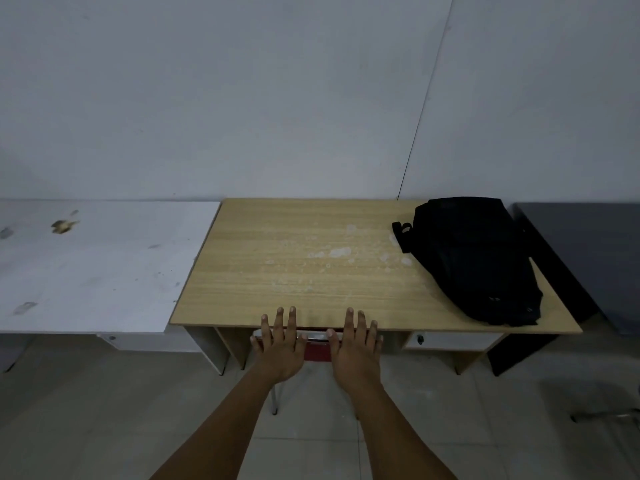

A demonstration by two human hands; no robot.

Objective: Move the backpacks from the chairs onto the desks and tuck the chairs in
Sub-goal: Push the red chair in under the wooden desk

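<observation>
Where the wooden desk (294,258) meets the wall, at its far right corner, black backpack (474,261) lying flat, soft and matte, a strap loop curling off its left side, its lower end reaching toward the near right edge. At the middle of the near edge, left hand (280,344) and right hand (356,346) side by side, palms down, grip wide, fingers spread, holding nothing. Between them, red chair (317,349) mostly hidden under the desk.
</observation>
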